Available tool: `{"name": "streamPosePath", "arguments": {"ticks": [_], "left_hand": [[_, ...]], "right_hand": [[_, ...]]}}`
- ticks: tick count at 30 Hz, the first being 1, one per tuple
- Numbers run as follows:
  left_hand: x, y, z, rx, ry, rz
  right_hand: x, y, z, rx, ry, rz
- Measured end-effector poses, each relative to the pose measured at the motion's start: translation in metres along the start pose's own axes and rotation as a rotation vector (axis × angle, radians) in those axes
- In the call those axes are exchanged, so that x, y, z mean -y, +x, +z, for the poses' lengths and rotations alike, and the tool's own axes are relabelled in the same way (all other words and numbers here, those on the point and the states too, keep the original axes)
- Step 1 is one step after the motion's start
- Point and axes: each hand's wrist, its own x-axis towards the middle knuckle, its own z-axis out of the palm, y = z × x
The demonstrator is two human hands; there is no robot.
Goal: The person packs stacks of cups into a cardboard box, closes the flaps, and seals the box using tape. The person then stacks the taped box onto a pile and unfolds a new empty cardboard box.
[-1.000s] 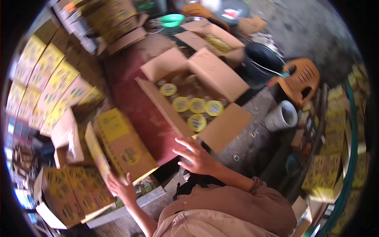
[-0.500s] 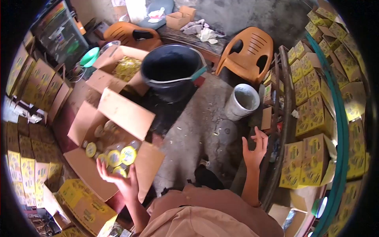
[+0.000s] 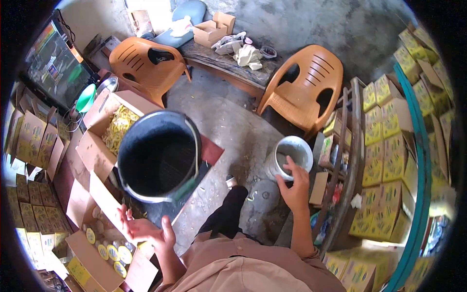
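My left hand (image 3: 148,232) is empty, its fingers apart, above the flap of an open carton that holds jars with yellow lids (image 3: 113,252). A large black bucket (image 3: 160,155) stands just beyond it. My right hand (image 3: 295,187) is raised with fingers spread and nothing in it, in front of a grey-white pail (image 3: 287,160). Its fingertips overlap the pail's opening in view; whether they touch it I cannot tell. Behind the black bucket, another open carton holds yellow strips (image 3: 119,129).
Two orange chairs (image 3: 141,63) (image 3: 306,92) stand ahead, by a low bench (image 3: 204,53) bearing cloths and a small box. Stacked yellow cartons (image 3: 384,160) line the right behind a teal rail (image 3: 417,146). More cartons (image 3: 34,136) are at the left, near a glass-fronted cabinet (image 3: 53,68).
The view has swung right and moved forward, so the jar carton now sits lower left and the black bucket is closer. Both hands remain empty; the right one now appears before the pail.
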Motion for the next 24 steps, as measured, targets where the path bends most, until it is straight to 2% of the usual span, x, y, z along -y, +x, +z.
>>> {"name": "streamPosePath", "arguments": {"ticks": [4,7,11,13,14,18,20,22,24], "left_hand": [[-0.004,0.034,0.074,-0.129,-0.070,0.027],[-0.006,0.064,0.127,-0.177,0.000,-0.102],[0.000,0.096,0.186,-0.269,-0.010,-0.226],[0.007,0.107,0.214,-0.353,-0.061,-0.318],[0.009,0.114,0.227,-0.390,-0.104,-0.370],[0.023,0.132,0.275,-0.522,0.014,-0.468],[0.035,0.133,0.300,-0.605,0.112,-0.445],[0.042,0.139,0.322,-0.651,0.167,-0.517],[0.047,0.146,0.340,-0.691,0.214,-0.570]], "right_hand": [[-0.041,0.089,0.039,0.306,0.003,0.017],[-0.098,0.131,0.076,0.574,-0.020,0.085],[-0.169,0.173,0.103,1.043,-0.383,0.222],[-0.206,0.190,0.118,1.081,-0.287,0.257],[-0.228,0.199,0.129,1.063,-0.248,0.195],[-0.259,0.281,0.169,1.192,-0.335,0.178],[-0.268,0.340,0.205,1.299,-0.433,0.091],[-0.243,0.407,0.234,1.278,-0.522,-0.037],[-0.223,0.468,0.273,1.161,-0.493,-0.299]]}}
